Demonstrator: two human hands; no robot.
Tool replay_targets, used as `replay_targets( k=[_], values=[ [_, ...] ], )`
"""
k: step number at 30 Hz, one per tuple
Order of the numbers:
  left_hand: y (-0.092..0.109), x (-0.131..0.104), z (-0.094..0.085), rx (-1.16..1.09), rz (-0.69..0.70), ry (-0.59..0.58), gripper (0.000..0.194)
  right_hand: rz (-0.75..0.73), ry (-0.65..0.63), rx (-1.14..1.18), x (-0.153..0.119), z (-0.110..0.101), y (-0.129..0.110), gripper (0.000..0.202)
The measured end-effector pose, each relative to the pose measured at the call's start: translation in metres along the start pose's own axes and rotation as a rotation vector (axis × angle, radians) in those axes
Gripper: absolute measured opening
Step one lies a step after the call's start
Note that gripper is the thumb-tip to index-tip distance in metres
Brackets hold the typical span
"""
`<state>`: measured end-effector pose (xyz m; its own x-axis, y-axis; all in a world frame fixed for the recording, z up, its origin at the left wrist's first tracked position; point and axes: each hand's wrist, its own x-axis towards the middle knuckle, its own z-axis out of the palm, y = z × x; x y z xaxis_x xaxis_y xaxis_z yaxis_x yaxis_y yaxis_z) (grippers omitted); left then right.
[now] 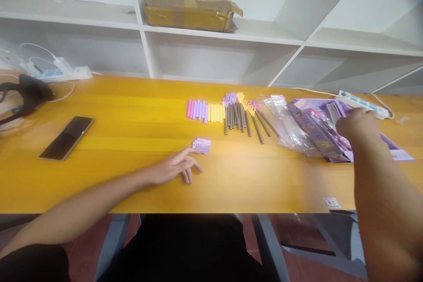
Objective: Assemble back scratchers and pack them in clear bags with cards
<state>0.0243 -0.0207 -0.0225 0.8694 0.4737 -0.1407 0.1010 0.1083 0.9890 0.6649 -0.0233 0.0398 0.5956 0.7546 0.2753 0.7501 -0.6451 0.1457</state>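
My left hand [180, 166] rests on the yellow table with its fingers spread, its index finger touching a small stack of purple cards [201, 145]. At the right, my right hand [357, 124] reaches into an open purple patterned box [310, 134]; its fingers are hidden, and what they may hold cannot be seen. Pink and purple items in clear wrap lie in the box. Left of it are clear plastic bags [286, 123]. Several grey rods [236, 116] with purple, yellow and pink tops lie mid-table, beside a row of pink, purple and yellow sticks [216, 113].
A phone [68, 138] lies at the left of the table [132, 119], near a black strapped object [29, 94]. White power strips [363, 103] stand at both back corners. A taped carton [191, 11] sits on the shelf. A small sticker [332, 202] is near the front edge.
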Motion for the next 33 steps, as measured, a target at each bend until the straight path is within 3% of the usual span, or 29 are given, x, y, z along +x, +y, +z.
replay_targets(
  k=[4, 7, 14, 18, 21, 26, 29, 33],
  values=[
    [-0.002, 0.0, -0.001, -0.007, 0.009, -0.003, 0.051, -0.03, -0.056, 0.188, -0.016, -0.033, -0.048, 0.045],
    [-0.002, 0.0, -0.001, -0.007, 0.014, -0.002, 0.05, -0.114, -0.138, 0.253, -0.026, -0.041, -0.09, 0.04],
    [-0.001, -0.003, -0.002, 0.006, 0.01, -0.005, 0.05, -0.212, -0.274, 0.23, -0.056, -0.009, -0.151, 0.034],
    [-0.002, -0.001, -0.005, -0.039, 0.025, 0.046, 0.05, -0.186, -0.266, 0.196, -0.073, 0.003, -0.164, 0.041],
    [-0.003, 0.004, -0.012, -0.038, 0.088, 0.187, 0.046, -0.167, -0.219, 0.216, -0.08, 0.003, -0.166, 0.048],
    [0.001, 0.01, -0.03, 0.003, 0.145, 0.445, 0.039, -0.185, -0.228, 0.246, -0.079, 0.003, -0.165, 0.042],
    [0.005, 0.009, -0.035, 0.129, 0.141, 0.578, 0.03, -0.203, -0.238, 0.262, -0.076, 0.008, -0.164, 0.043],
    [0.011, 0.011, -0.042, 0.39, 0.062, 0.614, 0.027, -0.219, -0.231, 0.292, -0.073, 0.017, -0.164, 0.047]
  ],
)
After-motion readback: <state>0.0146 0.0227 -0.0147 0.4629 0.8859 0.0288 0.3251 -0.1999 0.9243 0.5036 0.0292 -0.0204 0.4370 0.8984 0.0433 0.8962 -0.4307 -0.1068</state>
